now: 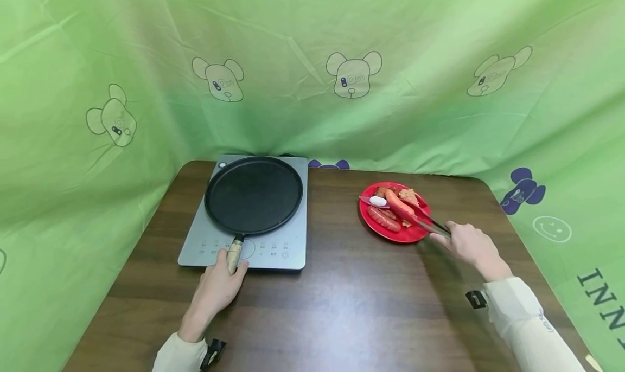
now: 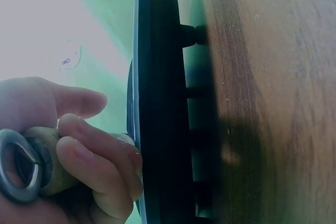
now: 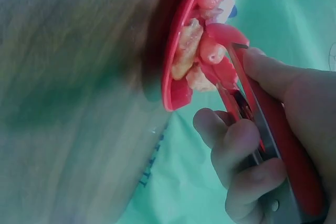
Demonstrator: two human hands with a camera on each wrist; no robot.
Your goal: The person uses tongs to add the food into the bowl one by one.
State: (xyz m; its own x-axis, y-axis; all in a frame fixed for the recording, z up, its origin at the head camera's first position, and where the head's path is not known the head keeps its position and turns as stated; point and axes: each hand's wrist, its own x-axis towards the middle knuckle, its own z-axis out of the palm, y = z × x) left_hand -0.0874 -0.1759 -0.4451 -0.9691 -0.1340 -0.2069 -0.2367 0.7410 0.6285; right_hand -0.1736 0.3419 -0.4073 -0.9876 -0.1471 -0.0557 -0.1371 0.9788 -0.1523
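Note:
My left hand [image 1: 218, 286] grips the pale handle [image 1: 235, 252] of a flat black pan [image 1: 254, 196], which sits on a silver induction cooktop [image 1: 293, 236]. In the left wrist view, fingers curl round that handle beside a metal ring [image 2: 20, 166] at its end. My right hand [image 1: 470, 246] holds red-tipped tongs [image 1: 436, 227] over a red plate [image 1: 378, 230]. Between the tong tips lies a sausage [image 1: 399, 205]; the right wrist view shows the red heads on either side of it. Another sausage [image 1: 383, 218], a white egg-shaped piece [image 1: 378, 201] and browned pieces [image 1: 408, 195] share the plate.
The brown wooden table [image 1: 351, 285] carries the cooktop at left and the plate at right. A green curtain [image 1: 293, 117] with bear-head prints hangs along the back and both sides. Short feet [image 2: 191, 35] lift the cooktop off the wood.

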